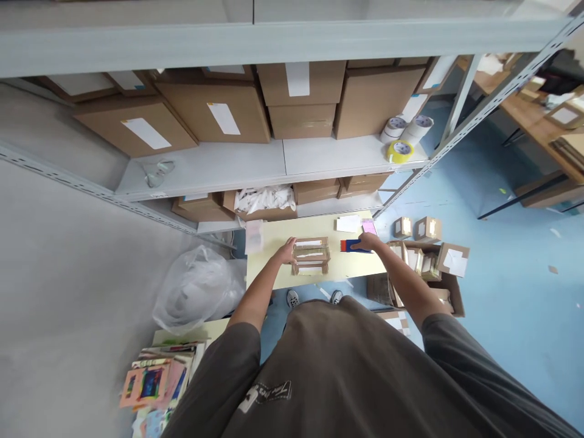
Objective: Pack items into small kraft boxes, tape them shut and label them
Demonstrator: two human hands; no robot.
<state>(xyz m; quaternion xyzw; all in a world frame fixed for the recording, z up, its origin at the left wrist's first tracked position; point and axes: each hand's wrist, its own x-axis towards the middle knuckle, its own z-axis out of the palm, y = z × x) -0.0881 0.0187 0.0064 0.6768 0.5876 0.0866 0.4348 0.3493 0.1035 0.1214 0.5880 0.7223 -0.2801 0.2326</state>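
Observation:
On the pale yellow table (269,277), small cardboard boxes (311,255) with white labels lie side by side in a row. My left hand (286,251) grips their left edge, thumb and fingers spread along it. To the right of the boxes, my right hand (366,242) is closed on a flat blue object with an orange-red end (347,246); its exact kind is too small to make out. White paper (348,223) and a pink pad (369,226) lie just beyond my right hand.
Ahead stands a metal shelf (228,159) with cardboard boxes (214,109) and tape rolls (400,151). An open carton (451,292) of small boxes is at right. To the left are a clear plastic bag (196,292) and stacked colourful prints (152,383).

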